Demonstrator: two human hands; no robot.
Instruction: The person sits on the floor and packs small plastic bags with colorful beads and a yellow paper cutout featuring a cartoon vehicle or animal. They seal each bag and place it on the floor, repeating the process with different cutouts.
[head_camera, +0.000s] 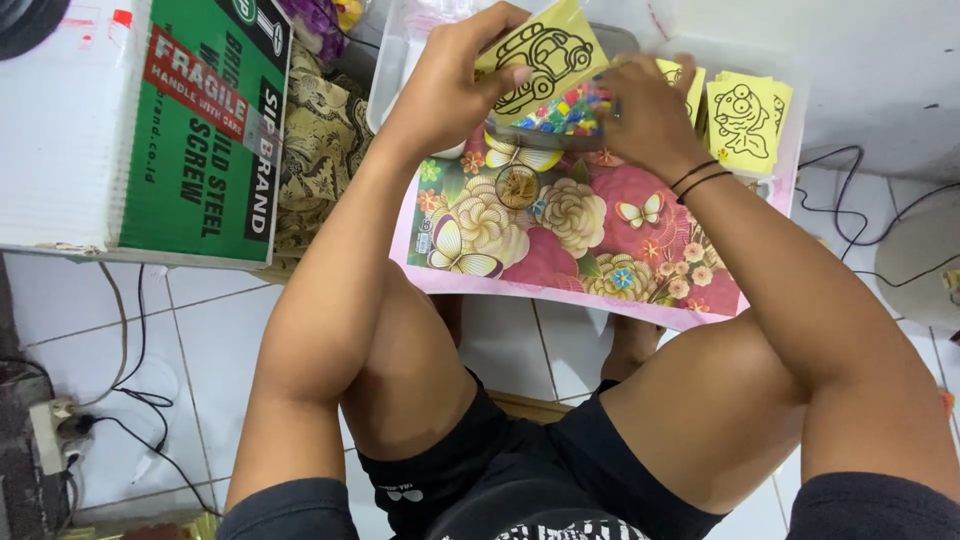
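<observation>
My left hand (455, 75) holds a yellow card (545, 55) printed with a black outline of a car, pinched at its left edge. My right hand (645, 115) grips a clear plastic packet (560, 112) holding small multicoloured pieces, just below the card. Both hands hover over a low table covered with a floral pink cloth (570, 245). A stack of yellow cards with a fish outline (745, 120) lies to the right of my right hand.
A large white and green cardboard box (150, 120) stands at the left beside patterned fabric (315, 150). A clear plastic tub (400, 60) sits behind the table. Cables (850, 215) run over the white tiled floor; a power strip (50, 430) lies at lower left.
</observation>
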